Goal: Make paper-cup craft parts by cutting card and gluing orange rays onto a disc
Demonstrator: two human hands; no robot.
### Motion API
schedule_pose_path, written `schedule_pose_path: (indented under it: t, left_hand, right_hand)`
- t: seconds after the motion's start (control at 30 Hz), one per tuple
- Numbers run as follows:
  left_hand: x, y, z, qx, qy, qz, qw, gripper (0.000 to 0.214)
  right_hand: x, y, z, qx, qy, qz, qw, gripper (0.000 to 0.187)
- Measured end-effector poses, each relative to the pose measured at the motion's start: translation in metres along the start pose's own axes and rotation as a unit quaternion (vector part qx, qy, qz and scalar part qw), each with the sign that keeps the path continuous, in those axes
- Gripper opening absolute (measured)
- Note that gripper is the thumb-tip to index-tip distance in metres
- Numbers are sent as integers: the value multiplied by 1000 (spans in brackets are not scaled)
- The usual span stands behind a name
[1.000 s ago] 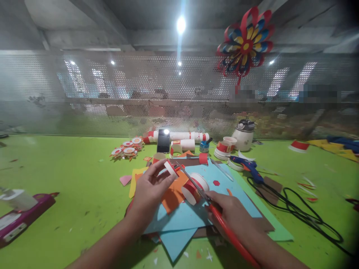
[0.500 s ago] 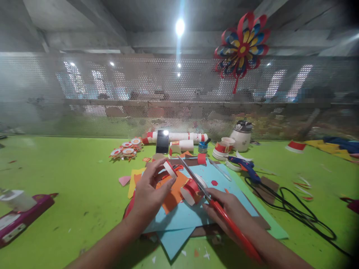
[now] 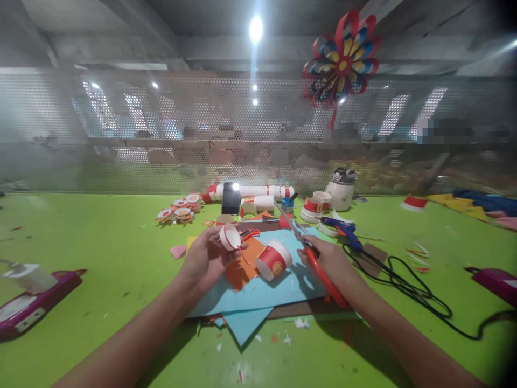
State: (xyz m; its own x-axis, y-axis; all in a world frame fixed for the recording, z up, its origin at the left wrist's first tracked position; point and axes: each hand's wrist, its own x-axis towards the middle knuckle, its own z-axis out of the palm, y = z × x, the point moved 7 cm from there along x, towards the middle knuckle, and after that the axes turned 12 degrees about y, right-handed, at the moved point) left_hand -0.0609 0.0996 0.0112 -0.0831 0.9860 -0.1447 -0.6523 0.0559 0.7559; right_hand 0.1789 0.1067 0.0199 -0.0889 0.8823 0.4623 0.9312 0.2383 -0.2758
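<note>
My left hand [image 3: 204, 261] is closed around the edge of a short cut paper cup base [image 3: 230, 237], white with a thin red rim, its round face tipped towards me. Red-handled scissors [image 3: 317, 264] sit in my right hand [image 3: 333, 264], blades pointing up and away to the left. Between the hands, a red and white paper cup piece [image 3: 274, 261] lies on its side on light blue paper [image 3: 262, 296]. Orange paper [image 3: 244, 264] lies beside it. Another red-handled tool [image 3: 251, 234] rests just behind the left fingers, partly hidden.
Behind stand a phone [image 3: 230, 198], white and red paper tubes [image 3: 258, 205], a blue jar [image 3: 287, 205], stacked cup pieces [image 3: 313, 209] and a white jug [image 3: 340, 191]. A glue gun [image 3: 343, 229] trails black cable on the right. A power strip [image 3: 40, 307] lies left.
My left hand has turned the cup base so its round face shows, and moved slightly left. The scissors have swung right, away from the cup piece on the paper. The camera view has shifted a little.
</note>
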Motion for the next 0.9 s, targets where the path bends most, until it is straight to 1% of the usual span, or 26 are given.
schedule_pose_path:
  t: [0.13, 0.3, 0.4, 0.53, 0.6, 0.77, 0.9]
  left_hand:
    - [0, -1, 2, 14, -8, -25, 1000, 23]
    - [4, -1, -2, 32, -4, -11, 999, 18]
    - [7, -2, -4, 37, -6, -11, 999, 19]
    - [12, -1, -6, 71, -6, 7, 997, 33]
    - [16, 1, -10, 81, -3, 18, 997, 36]
    - [28, 9, -22, 86, 5, 30, 996, 29]
    - [31, 14, -26, 85, 13, 36, 996, 26]
  right_hand:
    - [4, 9, 16, -55, -46, 4, 997, 29]
    - [2, 16, 27, -98, -68, 18, 993, 25]
    - [3, 20, 30, -106, -73, 22, 991, 27]
    - [5, 23, 35, -105, -83, 13, 991, 34]
    - [6, 24, 37, -104, -90, 4, 990, 36]
    - [8, 25, 40, -104, -96, -21, 990, 30]
    - [11, 32, 36, -119, -86, -12, 989, 30]
